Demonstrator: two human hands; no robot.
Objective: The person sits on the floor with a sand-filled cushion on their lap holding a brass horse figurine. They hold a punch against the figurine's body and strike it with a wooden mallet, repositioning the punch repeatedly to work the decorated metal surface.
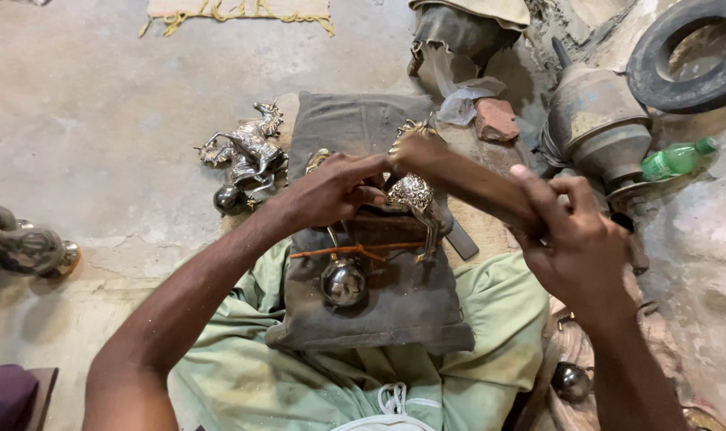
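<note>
My left hand (335, 190) grips a small shiny metal horse figurine (415, 195) and steadies it on a dark grey cushion (379, 303) that lies across my lap. My right hand (574, 235) is closed around the handle of a wooden mallet (458, 175), whose head hangs blurred just above the figurine. A polished metal ball (344, 283) and an orange cord (355, 251) rest on the cushion in front of the figurine.
A second metal horse figurine (247, 152) with a ball lies on the concrete floor to the left. A brick (496, 120), a metal vessel (598, 128), a green plastic bottle (678, 160) and a black rubber ring (686, 56) crowd the right. Another metal ball (571, 381) sits by my right knee.
</note>
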